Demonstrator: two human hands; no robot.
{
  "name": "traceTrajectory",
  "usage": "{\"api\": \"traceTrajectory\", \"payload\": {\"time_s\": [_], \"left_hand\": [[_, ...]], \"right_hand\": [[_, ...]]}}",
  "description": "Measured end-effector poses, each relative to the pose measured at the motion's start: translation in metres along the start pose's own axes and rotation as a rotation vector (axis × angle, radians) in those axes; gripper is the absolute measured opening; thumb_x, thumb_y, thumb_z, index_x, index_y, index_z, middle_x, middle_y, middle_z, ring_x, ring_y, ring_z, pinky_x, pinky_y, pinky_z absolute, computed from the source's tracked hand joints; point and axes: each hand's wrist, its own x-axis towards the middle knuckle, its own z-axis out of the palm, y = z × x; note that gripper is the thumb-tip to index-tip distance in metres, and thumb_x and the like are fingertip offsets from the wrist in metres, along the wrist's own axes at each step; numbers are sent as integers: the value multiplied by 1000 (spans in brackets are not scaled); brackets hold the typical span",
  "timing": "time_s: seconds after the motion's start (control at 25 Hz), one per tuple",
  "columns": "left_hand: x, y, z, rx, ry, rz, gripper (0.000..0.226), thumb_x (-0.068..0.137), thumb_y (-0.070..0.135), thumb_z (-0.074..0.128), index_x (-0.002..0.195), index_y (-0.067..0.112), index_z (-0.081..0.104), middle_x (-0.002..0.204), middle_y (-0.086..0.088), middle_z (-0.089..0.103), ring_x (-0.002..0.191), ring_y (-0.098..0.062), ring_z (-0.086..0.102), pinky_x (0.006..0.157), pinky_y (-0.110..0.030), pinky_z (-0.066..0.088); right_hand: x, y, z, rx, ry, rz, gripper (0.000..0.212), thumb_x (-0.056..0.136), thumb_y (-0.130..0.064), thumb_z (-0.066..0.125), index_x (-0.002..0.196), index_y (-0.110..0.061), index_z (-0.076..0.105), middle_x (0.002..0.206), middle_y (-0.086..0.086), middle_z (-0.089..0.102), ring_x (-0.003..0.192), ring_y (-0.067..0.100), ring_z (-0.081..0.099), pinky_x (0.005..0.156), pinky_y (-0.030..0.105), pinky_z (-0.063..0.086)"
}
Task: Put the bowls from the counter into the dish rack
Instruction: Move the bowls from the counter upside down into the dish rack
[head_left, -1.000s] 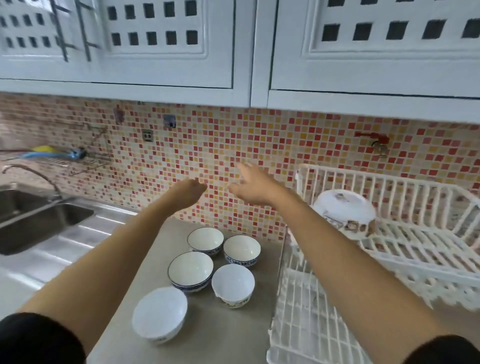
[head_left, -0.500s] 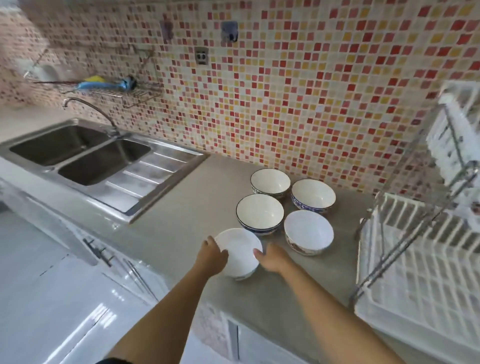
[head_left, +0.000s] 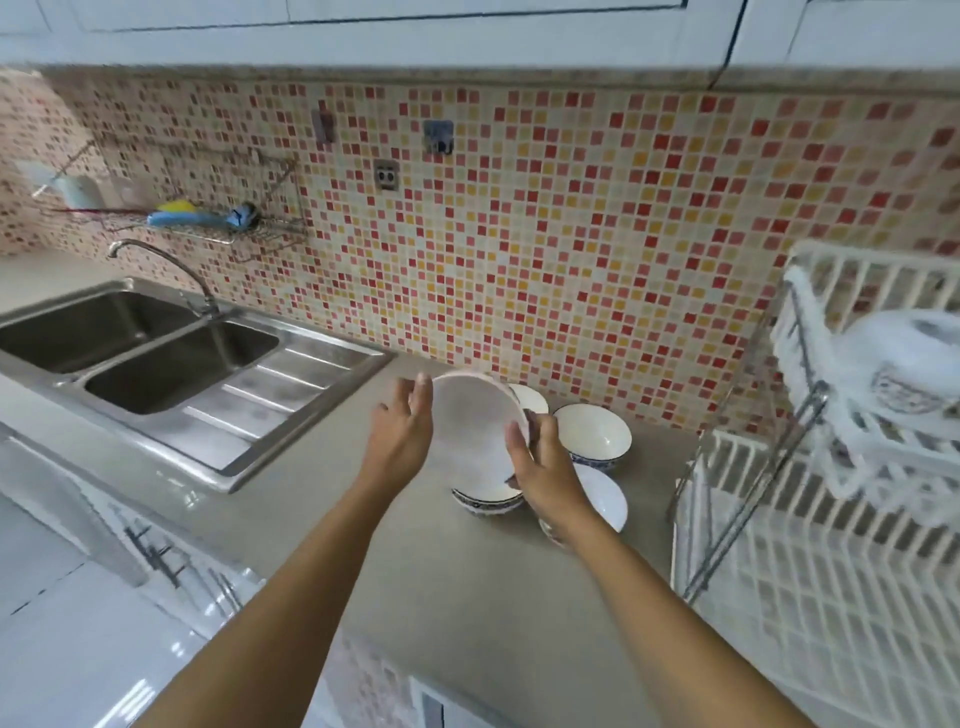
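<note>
- Head view: the person has a white bowl (head_left: 475, 434) up off the table (head_left: 363, 519), tilted so its inside faces the camera, kinda blurry.
- Left hand (head_left: 402, 434) is on the bowl's left rim, fingers (head_left: 422, 397) pressed flat against the edge and reaching up to its top.
- Right hand (head_left: 543, 467) is on the right rim, its fingers (head_left: 519, 441) curled over the edge with the thumb on the inner face. So both sets of fingers are clamped on that one bowl, one on each side.
- Right under the held bowl, between the two hands, a blue-patterned bowl (head_left: 485, 501) sits on the table, mostly hidden.
- Just past the right fingers there's a blue-rimmed bowl (head_left: 592, 434), upright on the table.
- Beside the right wrist, on its outer side, is a plain white bowl (head_left: 605, 499), partly covered by the hand.
- Behind the held bowl a far bowl (head_left: 530, 397) peeks out near the tiled wall.
- The white dish rack (head_left: 810, 571) stands well to the right of the right fingers, with an upside-down bowl (head_left: 914, 358) on its upper tier.
- The steel sink (head_left: 171, 358) is off to the left of the left fingers.
</note>
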Motion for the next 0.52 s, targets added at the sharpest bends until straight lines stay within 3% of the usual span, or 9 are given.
{"api": "traceTrajectory", "payload": {"time_s": [0.08, 0.2, 0.32, 0.52], "left_hand": [[-4, 60, -7, -195, 30, 217, 57, 92, 61, 22, 135, 25, 35, 132, 2, 44, 127, -27, 43, 108, -55, 36], [-19, 137, -6, -415, -22, 390, 45, 87, 60, 26, 112, 27, 43, 125, -4, 48, 118, -24, 51, 100, -45, 46], [-45, 211, 7, -516, -107, 541, 33, 84, 59, 27, 103, 35, 40, 121, -3, 50, 116, -21, 53, 92, -34, 44], [-77, 291, 56, -451, -215, 714, 54, 80, 73, 25, 111, 30, 35, 127, -6, 51, 116, -20, 53, 100, -43, 41]], "right_hand": [[-3, -51, -38, 119, 93, -135, 17, 85, -62, 40, 99, -52, 37, 124, -14, 49, 119, 16, 51, 101, 50, 45], [-21, -119, -101, 164, 166, -345, 7, 94, -49, 40, 99, -46, 37, 112, -20, 50, 102, 3, 56, 92, 42, 49], [-52, -172, -171, 119, 186, -552, 25, 93, -37, 48, 115, -39, 36, 124, -10, 53, 101, -6, 56, 86, 21, 47], [-98, -207, -286, -7, 216, -634, 65, 87, -17, 63, 136, -28, 23, 119, 2, 57, 100, 1, 61, 83, 18, 52]]}}
